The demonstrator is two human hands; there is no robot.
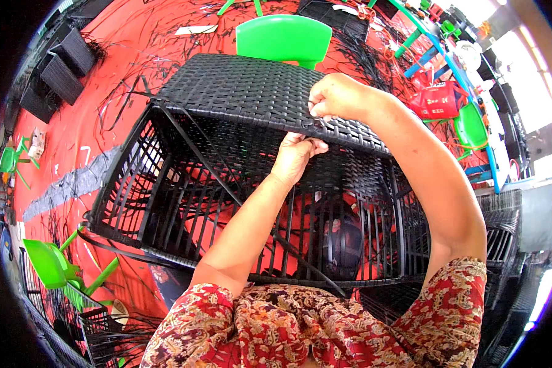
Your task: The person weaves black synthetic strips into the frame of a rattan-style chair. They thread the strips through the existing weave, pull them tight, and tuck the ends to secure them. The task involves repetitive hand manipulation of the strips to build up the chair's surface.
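The left forearm rises from the lower middle of the frame, slanting up and to the right, and the left hand reaches in beneath the near edge of the woven top of a black wicker frame that fills the centre. Its fingers curl closed around a thin black strip, which runs diagonally across the open front of the frame; the fingertips are tucked under the weave and cannot be seen. The right arm comes in from the lower right, bends sharply at the elbow and arches over the frame's right side. The right hand rests on the woven top just above the left hand, fingers closed into a fist, pinching something pale that is too small to make out. A green chair at the upper centre is half hidden behind the frame.
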